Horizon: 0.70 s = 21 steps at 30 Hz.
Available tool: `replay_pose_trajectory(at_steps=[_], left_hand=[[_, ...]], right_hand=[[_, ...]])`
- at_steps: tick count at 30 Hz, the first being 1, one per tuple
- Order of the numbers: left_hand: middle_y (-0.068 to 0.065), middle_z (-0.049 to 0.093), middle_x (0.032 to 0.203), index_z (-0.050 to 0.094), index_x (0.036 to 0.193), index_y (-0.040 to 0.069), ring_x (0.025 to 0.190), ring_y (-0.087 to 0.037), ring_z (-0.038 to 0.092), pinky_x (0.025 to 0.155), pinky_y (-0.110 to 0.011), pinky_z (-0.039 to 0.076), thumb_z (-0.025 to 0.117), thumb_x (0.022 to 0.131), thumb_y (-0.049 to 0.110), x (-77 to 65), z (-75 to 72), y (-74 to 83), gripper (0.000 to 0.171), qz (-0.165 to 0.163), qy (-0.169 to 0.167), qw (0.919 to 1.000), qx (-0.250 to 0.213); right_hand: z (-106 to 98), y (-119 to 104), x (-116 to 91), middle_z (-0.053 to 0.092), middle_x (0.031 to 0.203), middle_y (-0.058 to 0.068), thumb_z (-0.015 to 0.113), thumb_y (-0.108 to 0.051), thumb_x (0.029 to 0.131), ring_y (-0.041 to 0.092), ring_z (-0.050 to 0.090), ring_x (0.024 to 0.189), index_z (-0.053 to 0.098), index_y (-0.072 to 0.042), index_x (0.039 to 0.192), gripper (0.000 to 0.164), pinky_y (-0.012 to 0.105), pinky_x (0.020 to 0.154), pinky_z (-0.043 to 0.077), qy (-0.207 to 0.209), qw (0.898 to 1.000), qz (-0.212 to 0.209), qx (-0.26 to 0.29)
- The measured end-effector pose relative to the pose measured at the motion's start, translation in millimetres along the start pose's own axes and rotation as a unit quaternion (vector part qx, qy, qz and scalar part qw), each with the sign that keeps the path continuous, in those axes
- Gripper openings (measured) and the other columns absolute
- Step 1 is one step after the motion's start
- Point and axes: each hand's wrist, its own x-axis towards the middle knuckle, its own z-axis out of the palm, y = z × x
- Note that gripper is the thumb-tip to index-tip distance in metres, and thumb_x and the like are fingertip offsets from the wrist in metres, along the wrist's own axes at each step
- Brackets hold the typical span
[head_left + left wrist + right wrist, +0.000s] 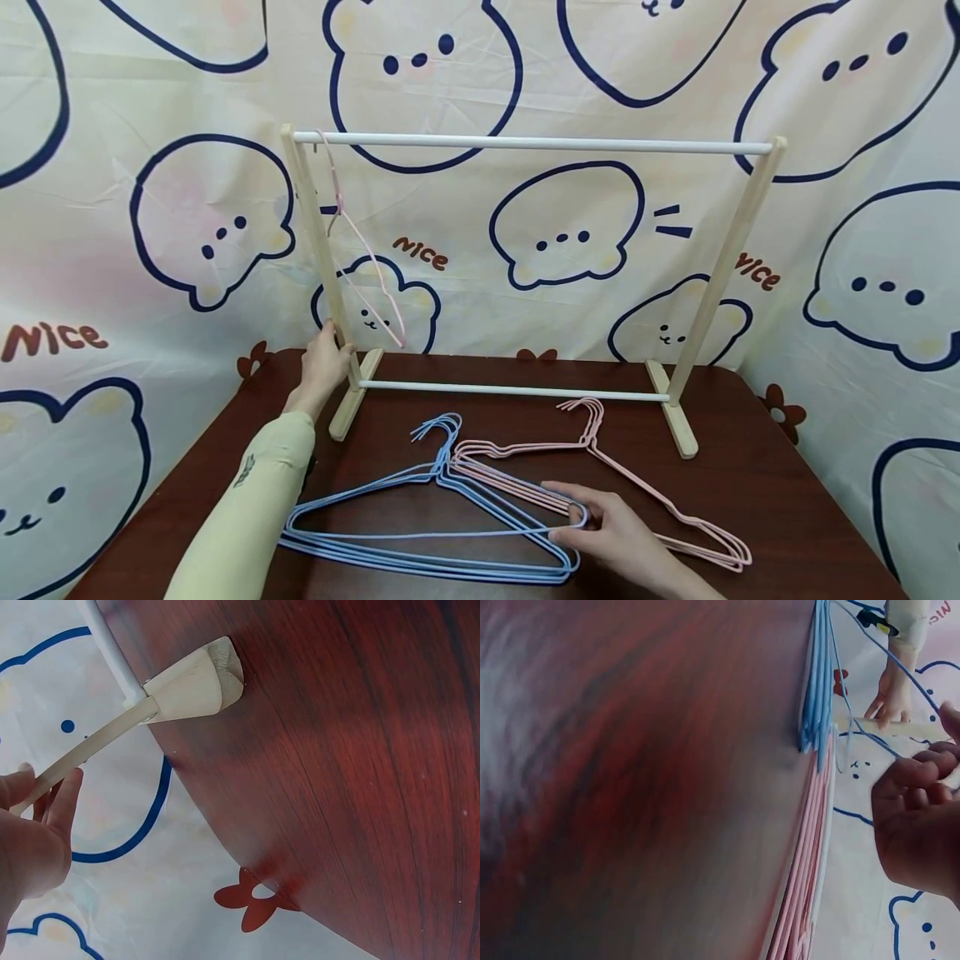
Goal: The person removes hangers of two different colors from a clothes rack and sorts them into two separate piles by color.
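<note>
My left hand (324, 367) grips the left wooden post (318, 229) of a small clothes rack, low down above its foot. In the left wrist view the fingers (66, 799) and thumb lie on either side of that post. My right hand (611, 537) pinches the right corner of the top blue hanger (450, 535), whose lower bar is raised off the stack of blue hangers (442, 573) on the table. Beside and partly under them lies a stack of pink hangers (596, 421). One pink hanger (340, 202) hangs from the rack's left end.
The rack's white top rod (540, 143) spans two wooden posts. A lower white rod (510, 389) runs close above the brown table (757, 467). The right foot (675, 425) stands behind the pink hangers. A cartoon-printed cloth (570, 208) surrounds the table's back and sides.
</note>
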Motion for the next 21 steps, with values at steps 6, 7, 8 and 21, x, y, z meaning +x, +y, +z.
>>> replay_pose_trajectory(at_steps=[6, 7, 8, 21], left_hand=[[-0.033, 0.053, 0.131, 0.038, 0.138, -0.002, 0.115, -0.051, 0.057, 0.092, -0.061, 0.050, 0.052, 0.102, 0.012, 0.4, -0.8, -0.4, 0.042, 0.003, 0.001, 1.0000, 0.004], [-0.034, 0.053, 0.131, 0.038, 0.138, -0.002, 0.116, -0.051, 0.057, 0.092, -0.061, 0.050, 0.052, 0.102, 0.012, 0.6, -0.8, -0.9, 0.042, 0.004, 0.001, 1.0000, 0.004], [-0.034, 0.053, 0.132, 0.037, 0.139, -0.002, 0.116, -0.051, 0.057, 0.092, -0.061, 0.050, 0.052, 0.102, 0.012, 0.5, -0.9, -1.2, 0.042, 0.004, 0.001, 1.0000, 0.004], [-0.034, 0.052, 0.132, 0.037, 0.140, -0.003, 0.115, -0.051, 0.058, 0.090, -0.061, 0.051, 0.052, 0.102, 0.011, -1.2, -0.2, -0.4, 0.043, 0.008, 0.002, 1.0000, -0.002]], right_hand=[[0.6, 5.6, 2.2, 0.048, 0.084, -0.002, 0.072, -0.021, 0.091, -0.003, 0.039, 0.063, 0.055, -0.007, 0.140, 0.053, 0.020, 0.049, 0.033, -0.032, 0.999, 0.023, -0.028], [1.5, 5.9, 2.0, 0.049, 0.086, -0.001, 0.072, -0.023, 0.091, -0.003, 0.041, 0.066, 0.055, -0.007, 0.139, 0.053, 0.019, 0.052, 0.035, -0.032, 0.998, 0.014, -0.051], [2.6, 5.8, 1.7, 0.049, 0.088, 0.000, 0.072, -0.025, 0.091, -0.002, 0.042, 0.070, 0.056, -0.007, 0.138, 0.053, 0.019, 0.055, 0.037, -0.031, 0.997, 0.001, -0.077], [18.9, -5.8, 7.4, 0.054, 0.110, -0.008, 0.077, -0.049, 0.081, 0.009, 0.049, 0.097, 0.062, -0.022, 0.131, 0.059, 0.029, 0.071, 0.045, -0.055, 0.936, 0.028, -0.347]])
